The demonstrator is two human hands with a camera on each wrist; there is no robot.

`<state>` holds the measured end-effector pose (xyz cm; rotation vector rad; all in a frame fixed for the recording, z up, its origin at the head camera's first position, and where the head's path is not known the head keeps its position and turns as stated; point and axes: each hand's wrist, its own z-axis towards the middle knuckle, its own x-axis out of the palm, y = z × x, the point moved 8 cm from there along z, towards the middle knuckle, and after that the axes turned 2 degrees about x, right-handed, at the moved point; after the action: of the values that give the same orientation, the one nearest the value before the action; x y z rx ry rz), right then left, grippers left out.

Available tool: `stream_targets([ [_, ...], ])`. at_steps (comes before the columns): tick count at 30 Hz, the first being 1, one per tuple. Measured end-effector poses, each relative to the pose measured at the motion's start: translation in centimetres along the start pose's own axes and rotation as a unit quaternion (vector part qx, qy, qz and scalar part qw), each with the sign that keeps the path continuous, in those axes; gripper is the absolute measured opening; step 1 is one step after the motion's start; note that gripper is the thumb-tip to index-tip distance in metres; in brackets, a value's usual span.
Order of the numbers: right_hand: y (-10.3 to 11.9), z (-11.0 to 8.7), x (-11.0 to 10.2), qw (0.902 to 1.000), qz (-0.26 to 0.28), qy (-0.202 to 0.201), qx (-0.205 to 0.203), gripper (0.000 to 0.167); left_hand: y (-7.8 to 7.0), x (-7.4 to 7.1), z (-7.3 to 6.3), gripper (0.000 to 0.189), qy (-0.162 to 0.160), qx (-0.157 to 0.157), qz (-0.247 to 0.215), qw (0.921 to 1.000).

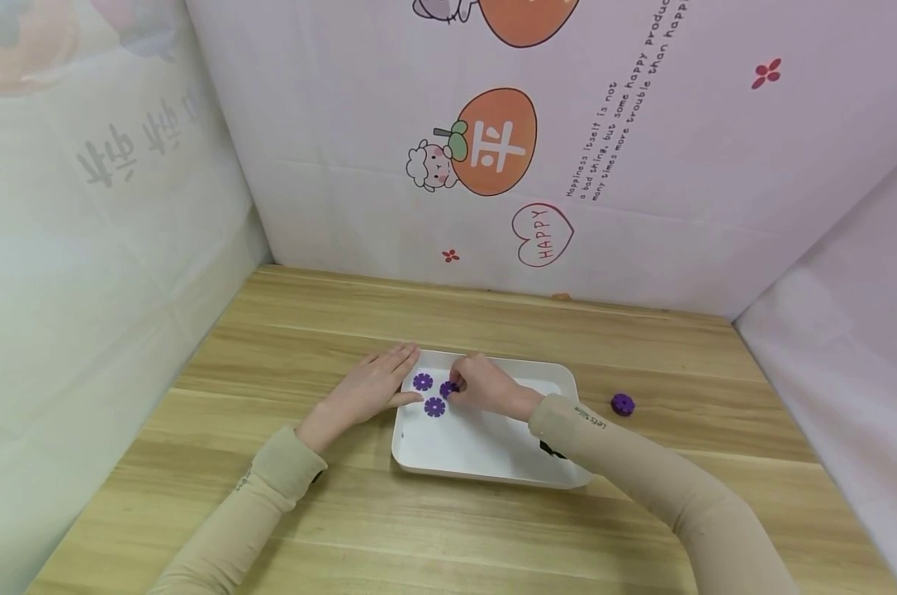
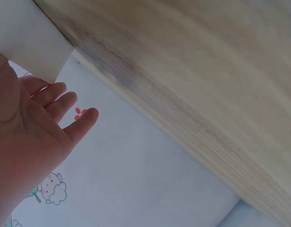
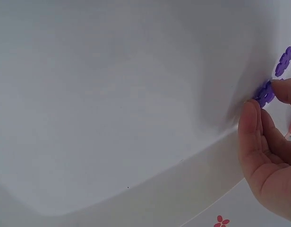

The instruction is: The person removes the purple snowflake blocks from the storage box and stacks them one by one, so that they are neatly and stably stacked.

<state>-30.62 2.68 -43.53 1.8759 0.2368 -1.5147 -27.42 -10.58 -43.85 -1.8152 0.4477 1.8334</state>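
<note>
A white rectangular tray (image 1: pixel 486 450) stands on the wooden table, with purple notched discs at its left end. My right hand (image 1: pixel 486 384) pinches one purple disc (image 3: pixel 266 93) between thumb and fingertips, low over the tray floor. Beside it lie two more flat discs, one disc (image 1: pixel 422 382) near the back left corner and another disc (image 1: pixel 434 406) just in front. My left hand (image 1: pixel 377 384) rests on the tray's left rim, fingers straight and thumb reaching inside. In the left wrist view, the fingers (image 2: pixel 81 124) lie against the tray's outer wall (image 2: pixel 27 45).
A small stack of purple discs (image 1: pixel 623 404) sits on the wooden table (image 1: pixel 448 537) to the right of the tray. White printed cloth (image 1: pixel 359 207) rises behind the table, and plain cloth walls (image 1: pixel 121 273) enclose both sides.
</note>
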Motion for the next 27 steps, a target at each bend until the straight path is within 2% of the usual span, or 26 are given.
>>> stream_targets([
  [12,-0.8,-0.7,-0.6,0.9997,0.004,0.008,0.021,0.019,-0.1,-0.1,0.1,0.08,0.002,-0.001,0.007,1.0],
  [27,-2.3,-3.0,-2.5,0.9993,-0.006,0.003,0.036,0.02,-0.4,-0.3,-0.1,0.08,-0.003,-0.002,0.003,1.0],
])
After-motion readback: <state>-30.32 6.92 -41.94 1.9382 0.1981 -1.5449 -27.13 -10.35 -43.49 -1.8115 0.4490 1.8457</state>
